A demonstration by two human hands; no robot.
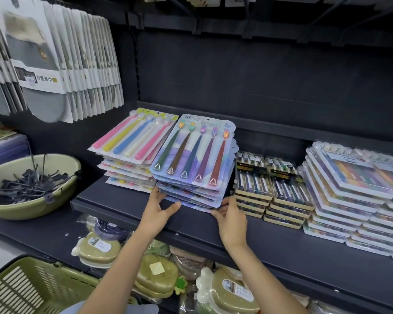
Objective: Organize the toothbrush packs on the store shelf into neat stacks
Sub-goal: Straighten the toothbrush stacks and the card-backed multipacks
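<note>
Blue-carded toothbrush pack stack [192, 164] mid-frame being squared: left hand [159, 208] and right hand [230, 219], fingers loosely spread, press its lower packs; next, nudge edges flush.

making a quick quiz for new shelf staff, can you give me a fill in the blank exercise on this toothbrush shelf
1. Both hands, the left hand and the right hand, touch the bottom of the ____ stack of toothbrush packs.
2. The top pack of the pastel stack to its left holds ____ brushes.
3. The green bowl holds dark ____.

Missing words: blue; five; hooks
</note>
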